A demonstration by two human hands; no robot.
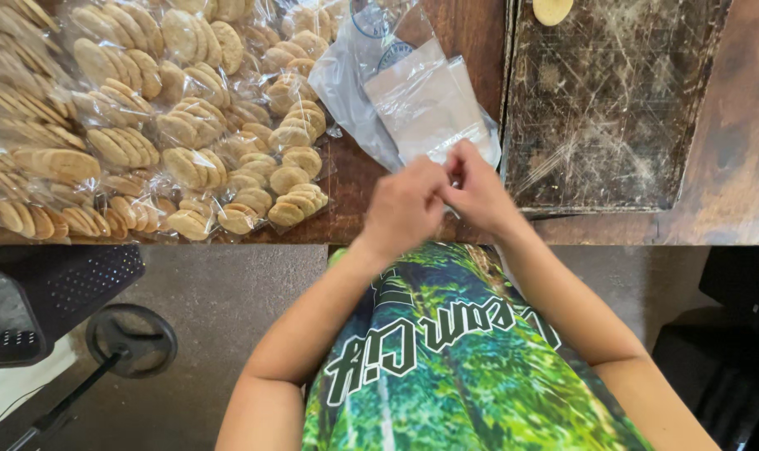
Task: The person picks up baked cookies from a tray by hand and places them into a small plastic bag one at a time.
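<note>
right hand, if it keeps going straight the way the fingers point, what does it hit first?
Most likely the empty clear plastic bags lying just beyond the right hand; its fingertips are already at their near edge. The fingers point up-left, away from the body. The dark scratched baking tray sits to the right, off that line.

both hands, left hand [404, 207] and right hand [480, 190], pinching clear plastic bag [425, 104] at table edge, bagged cookies [146, 117] piled left, scratched tray [605, 100] right

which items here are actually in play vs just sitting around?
In play:
- left hand and right hand, fingers together at the stack of clear empty plastic bags

Lying about:
- pile of bagged round tan biscuits
- scratched dark metal baking tray
- single loose biscuit
- brown wooden table
</note>
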